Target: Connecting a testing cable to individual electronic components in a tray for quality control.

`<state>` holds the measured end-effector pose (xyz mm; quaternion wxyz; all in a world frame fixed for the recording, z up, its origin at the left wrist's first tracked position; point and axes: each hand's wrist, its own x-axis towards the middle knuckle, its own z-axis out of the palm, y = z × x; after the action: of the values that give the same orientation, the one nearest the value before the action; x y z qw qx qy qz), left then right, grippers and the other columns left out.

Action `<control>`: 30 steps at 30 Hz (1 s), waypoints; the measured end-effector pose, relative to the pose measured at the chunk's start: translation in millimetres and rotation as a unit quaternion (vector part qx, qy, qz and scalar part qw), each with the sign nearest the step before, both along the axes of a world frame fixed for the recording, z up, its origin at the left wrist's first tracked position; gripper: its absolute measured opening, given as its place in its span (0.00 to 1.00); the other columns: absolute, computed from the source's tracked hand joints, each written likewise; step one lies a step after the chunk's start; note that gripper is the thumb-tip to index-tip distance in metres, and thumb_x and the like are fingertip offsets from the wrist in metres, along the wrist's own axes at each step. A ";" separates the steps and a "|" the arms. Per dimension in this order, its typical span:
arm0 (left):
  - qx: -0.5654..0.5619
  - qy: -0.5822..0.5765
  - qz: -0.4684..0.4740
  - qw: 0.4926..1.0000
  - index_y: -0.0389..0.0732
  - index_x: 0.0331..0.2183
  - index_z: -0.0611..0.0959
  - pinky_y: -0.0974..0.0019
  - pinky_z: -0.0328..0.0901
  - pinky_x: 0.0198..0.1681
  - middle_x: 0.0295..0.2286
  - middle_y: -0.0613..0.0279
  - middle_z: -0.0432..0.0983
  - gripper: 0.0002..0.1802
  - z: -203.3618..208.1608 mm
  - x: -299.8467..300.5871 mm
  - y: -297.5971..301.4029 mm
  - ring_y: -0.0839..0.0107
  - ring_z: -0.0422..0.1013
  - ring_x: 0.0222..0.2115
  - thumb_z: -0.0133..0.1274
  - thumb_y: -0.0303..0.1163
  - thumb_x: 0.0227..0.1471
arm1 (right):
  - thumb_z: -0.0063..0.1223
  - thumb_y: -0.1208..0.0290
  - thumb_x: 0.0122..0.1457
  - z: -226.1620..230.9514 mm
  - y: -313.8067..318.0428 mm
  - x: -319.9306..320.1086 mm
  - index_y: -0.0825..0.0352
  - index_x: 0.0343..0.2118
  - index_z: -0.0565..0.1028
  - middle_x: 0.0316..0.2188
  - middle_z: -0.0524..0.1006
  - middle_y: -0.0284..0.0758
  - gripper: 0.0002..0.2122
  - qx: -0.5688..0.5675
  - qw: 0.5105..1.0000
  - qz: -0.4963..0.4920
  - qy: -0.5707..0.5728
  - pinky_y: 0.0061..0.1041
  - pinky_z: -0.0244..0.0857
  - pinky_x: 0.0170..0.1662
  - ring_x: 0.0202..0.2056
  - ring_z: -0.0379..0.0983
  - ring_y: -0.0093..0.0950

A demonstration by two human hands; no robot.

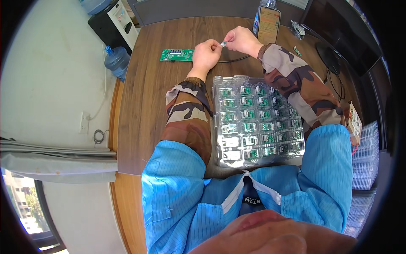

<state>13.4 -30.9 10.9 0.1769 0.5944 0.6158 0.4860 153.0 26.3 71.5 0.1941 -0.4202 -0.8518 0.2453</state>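
My left hand [206, 55] and my right hand [242, 41] meet near the far side of the table, fingertips pinched together. Between them is a small whitish piece [223, 44], perhaps a connector; its exact kind is too small to make out. Just left of my left hand lies a green circuit board [176, 55] with a small digit display, flat on the wood. A black cable [234, 60] curves over the table below both hands, one end passing out of sight behind my left hand. Closer to me, a clear plastic tray [217, 122] holds many small green circuit boards in its pockets.
A phone [268, 26] stands upright against a bottle behind my right hand. At the right are a dark monitor [344, 31], loose cables [337, 86], a boxy device [354, 122] and stacked clear trays [365, 156]. Left of the wooden table [144, 97] stands a water jug [117, 63].
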 end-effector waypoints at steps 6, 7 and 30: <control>-0.008 0.007 -0.005 1.000 0.39 0.22 0.78 0.77 0.57 0.19 0.15 0.70 0.71 0.06 0.6 -1.0 -0.2 0.79 0.61 0.14 0.50 0.31 0.42 | 0.48 0.75 0.42 -1.9 -1.2 -0.8 0.69 0.24 0.76 0.16 0.75 0.31 0.07 -0.004 1.000 0.001 -0.003 0.19 0.63 0.27 0.19 0.70 0.23; -0.012 0.007 -0.009 1.000 0.39 0.22 0.78 0.77 0.57 0.19 0.15 0.70 0.72 0.06 1.6 -0.2 -0.2 0.79 0.62 0.14 0.50 0.31 0.42 | 0.48 0.74 0.42 -0.9 -0.7 1.5 0.69 0.25 0.76 0.17 0.75 0.32 0.08 -0.009 1.000 0.003 -0.008 0.19 0.64 0.27 0.19 0.70 0.24; -0.006 0.005 -0.043 0.999 0.39 0.24 0.77 0.77 0.59 0.23 0.16 0.69 0.70 0.06 1.2 0.2 0.1 0.78 0.64 0.17 0.49 0.31 0.44 | 0.53 0.76 0.39 9.6 -307.9 360.7 0.67 0.29 0.72 0.24 0.71 0.37 0.10 0.132 0.830 -0.369 -0.396 0.27 0.63 0.26 0.21 0.68 0.36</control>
<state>13.6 -30.8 12.1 0.1979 0.6220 0.5932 0.4712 513.7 -281.6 81.2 -0.0305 -0.7348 -0.6615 -0.1469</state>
